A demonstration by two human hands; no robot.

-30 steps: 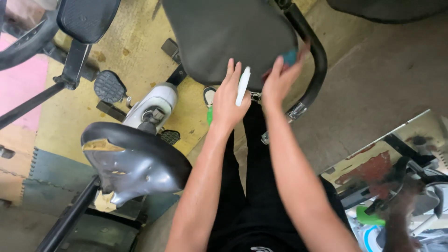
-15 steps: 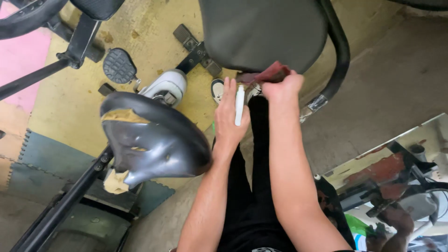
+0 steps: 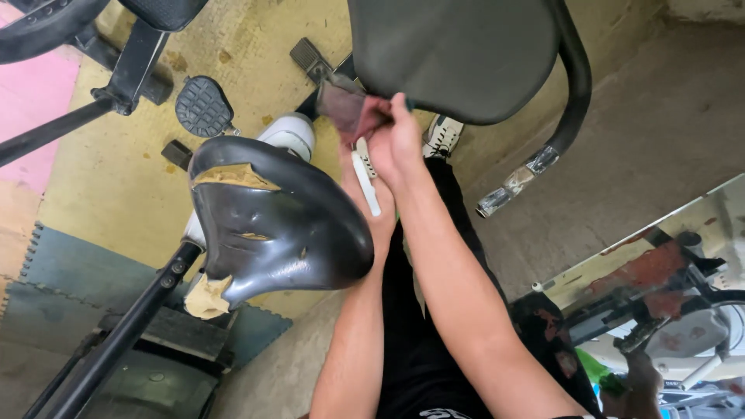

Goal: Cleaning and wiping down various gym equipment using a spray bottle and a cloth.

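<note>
The right hand [image 3: 400, 143] pinches a dark red cloth [image 3: 349, 109] just under the big grey seat [image 3: 458, 54]. The left hand [image 3: 369, 194] holds a white tube [image 3: 366, 182]. The seat looks partly wiped.

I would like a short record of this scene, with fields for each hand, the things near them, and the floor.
left hand: left hand holds a slim white stick-shaped object; what it is cannot be told
right hand: right hand grips a crumpled dark reddish cloth
above hands: large dark grey padded seat with a curved black metal tube
left of hands: torn black bicycle-type saddle on a black post
floor: worn yellow floor, foam mats at left
feet: white shoes
</note>
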